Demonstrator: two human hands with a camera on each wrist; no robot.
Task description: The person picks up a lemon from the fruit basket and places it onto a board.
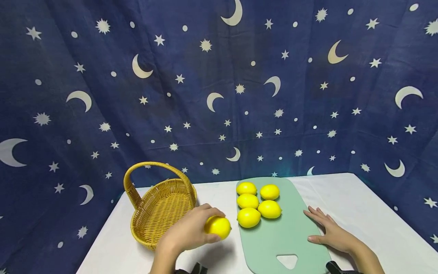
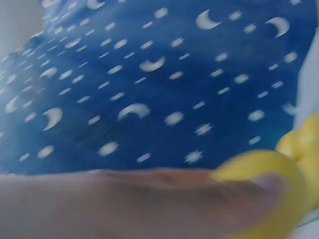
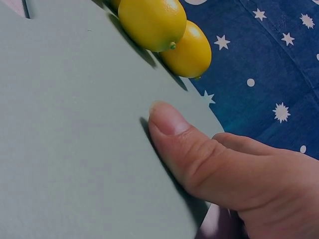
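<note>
Yellow lemon (image 1: 218,227) sits in the curled fingers of the left hand (image 1: 191,232), just beside the wicker basket (image 1: 161,207) on the white table (image 1: 359,205). The right hand (image 1: 330,230) lies flat with straight fingers on the edge of the green cutting board (image 1: 284,236), where five more lemons (image 1: 258,203) rest together. No label or writing can be read anywhere.
</note>
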